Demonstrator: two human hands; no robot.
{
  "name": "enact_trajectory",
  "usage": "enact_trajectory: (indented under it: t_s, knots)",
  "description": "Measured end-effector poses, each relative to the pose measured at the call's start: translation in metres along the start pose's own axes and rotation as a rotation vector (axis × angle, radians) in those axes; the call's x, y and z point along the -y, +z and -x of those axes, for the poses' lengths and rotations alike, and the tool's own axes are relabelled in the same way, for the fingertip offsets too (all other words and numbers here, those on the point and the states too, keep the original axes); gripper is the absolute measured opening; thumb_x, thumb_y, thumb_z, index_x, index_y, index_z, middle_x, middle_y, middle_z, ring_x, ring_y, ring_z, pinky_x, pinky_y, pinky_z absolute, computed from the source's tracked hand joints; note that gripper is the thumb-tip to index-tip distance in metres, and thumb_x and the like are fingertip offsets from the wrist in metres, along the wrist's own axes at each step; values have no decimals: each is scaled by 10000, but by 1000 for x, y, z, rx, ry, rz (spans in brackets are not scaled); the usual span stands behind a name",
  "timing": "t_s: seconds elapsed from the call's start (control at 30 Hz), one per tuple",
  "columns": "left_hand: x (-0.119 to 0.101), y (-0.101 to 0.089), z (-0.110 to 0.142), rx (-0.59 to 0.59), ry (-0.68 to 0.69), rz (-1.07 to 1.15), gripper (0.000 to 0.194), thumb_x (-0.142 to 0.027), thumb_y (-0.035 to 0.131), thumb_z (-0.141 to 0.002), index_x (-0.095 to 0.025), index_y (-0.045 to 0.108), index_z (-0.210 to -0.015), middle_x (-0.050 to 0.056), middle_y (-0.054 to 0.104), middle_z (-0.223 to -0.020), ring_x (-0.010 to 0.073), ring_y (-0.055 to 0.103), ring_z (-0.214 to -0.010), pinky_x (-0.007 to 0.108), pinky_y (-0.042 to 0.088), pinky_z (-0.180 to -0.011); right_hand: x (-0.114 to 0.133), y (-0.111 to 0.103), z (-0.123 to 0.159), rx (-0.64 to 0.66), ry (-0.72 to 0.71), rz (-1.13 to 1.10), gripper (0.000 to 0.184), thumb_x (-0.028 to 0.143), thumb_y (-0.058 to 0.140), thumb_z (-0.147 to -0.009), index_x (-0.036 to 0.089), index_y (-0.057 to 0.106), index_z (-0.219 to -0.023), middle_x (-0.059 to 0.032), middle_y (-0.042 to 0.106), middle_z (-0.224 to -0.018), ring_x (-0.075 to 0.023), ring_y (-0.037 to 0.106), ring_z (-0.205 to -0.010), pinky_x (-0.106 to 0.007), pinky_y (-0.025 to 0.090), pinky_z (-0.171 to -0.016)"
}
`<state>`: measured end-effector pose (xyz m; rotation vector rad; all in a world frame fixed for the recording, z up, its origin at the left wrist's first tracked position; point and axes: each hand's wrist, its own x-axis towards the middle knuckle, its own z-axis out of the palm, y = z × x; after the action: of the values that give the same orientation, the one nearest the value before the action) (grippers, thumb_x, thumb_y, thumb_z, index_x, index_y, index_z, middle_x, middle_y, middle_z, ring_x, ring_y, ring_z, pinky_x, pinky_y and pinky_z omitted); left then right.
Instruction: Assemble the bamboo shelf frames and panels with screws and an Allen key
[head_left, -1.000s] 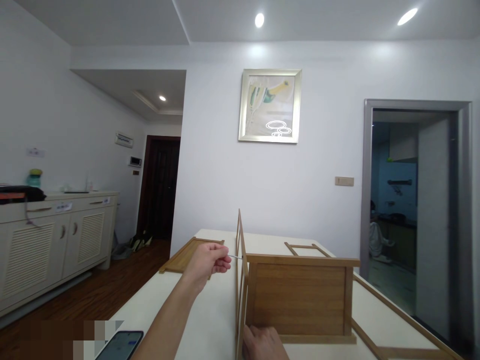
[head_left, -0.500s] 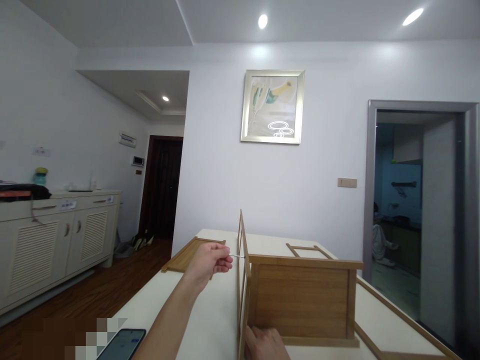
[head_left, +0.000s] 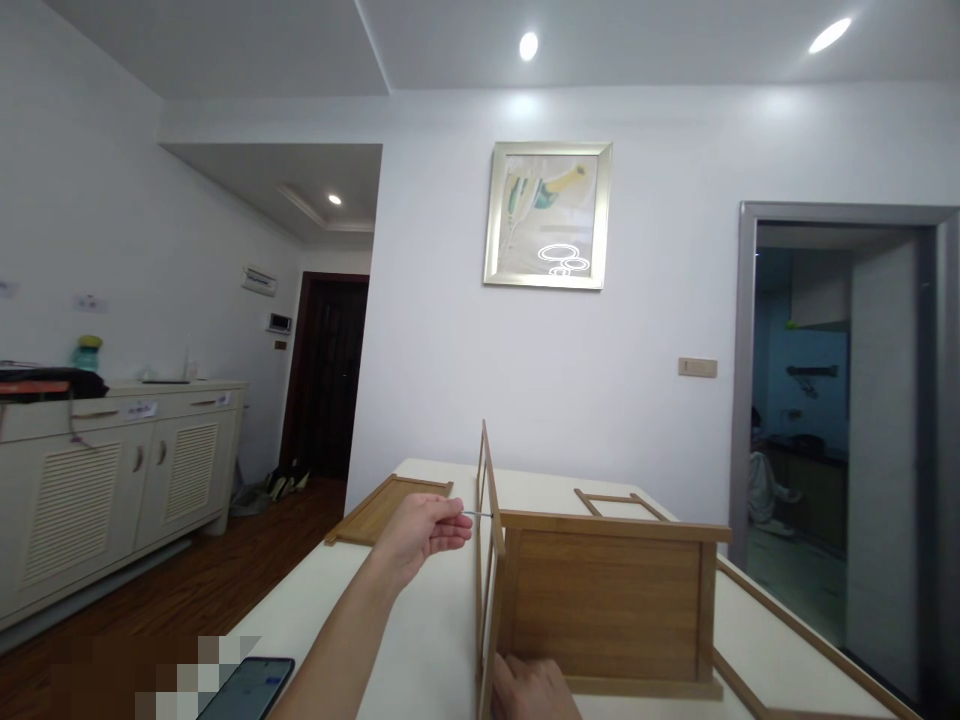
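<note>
My left hand point(head_left: 424, 535) is closed in a pinch on a thin metal rod, which looks like a hex key point(head_left: 478, 514). Its far tip meets the edge of an upright slim wooden frame point(head_left: 491, 490), at the height of the panel's top rail. To the right of that frame stands a brown wooden panel point(head_left: 604, 600) with rails around it, joined or butted against the frame. Low down in the corner between them, my right hand point(head_left: 536, 688) is closed around the frame's near upright; some of its fingers are hidden.
All this stands on a white table point(head_left: 420, 620). A flat wooden panel point(head_left: 375, 510) lies at the back left, a small wooden frame point(head_left: 615, 502) behind, and long wooden strips point(head_left: 810, 625) to the right. A phone point(head_left: 251, 688) rests at the near left edge.
The left hand has turned slightly and its fingers have shifted around the hex key. The right hand, the frame and the panel keep their places; the view has moved a little.
</note>
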<state>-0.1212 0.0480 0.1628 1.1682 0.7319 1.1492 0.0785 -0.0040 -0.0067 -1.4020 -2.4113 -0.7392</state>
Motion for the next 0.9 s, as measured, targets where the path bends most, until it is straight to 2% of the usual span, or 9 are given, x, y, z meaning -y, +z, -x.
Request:
enact_trajectory:
  t_s: [0.27, 0.6, 0.9]
  knots:
    - [-1, 1, 2, 11, -6, 48, 202, -260, 729, -752, -88, 623, -759, 129, 732, -764, 135, 688, -617, 210, 576, -589, 2, -6, -1, 62, 8, 11, 186, 100, 544, -722, 238, 497, -837, 31, 691, -686, -180, 641, -545, -278, 247, -448]
    - [-1, 1, 0, 21, -1, 123, 113, -173, 695, -779, -87, 624, -762, 124, 735, -733, 142, 701, -641, 203, 581, -606, 2, -5, -3, 74, 4, 43, 202, 93, 559, -702, 232, 508, -839, 33, 696, -690, -180, 645, -541, -281, 224, -437]
    - [0, -1, -2, 15, -4, 171, 103, -161, 691, -783, -72, 639, -782, 132, 739, -745, 147, 704, -644, 209, 584, -622, 1, -5, -2, 72, 0, 34, 207, 92, 555, -695, 231, 507, -841, 31, 697, -692, -176, 642, -536, -274, 234, -436]
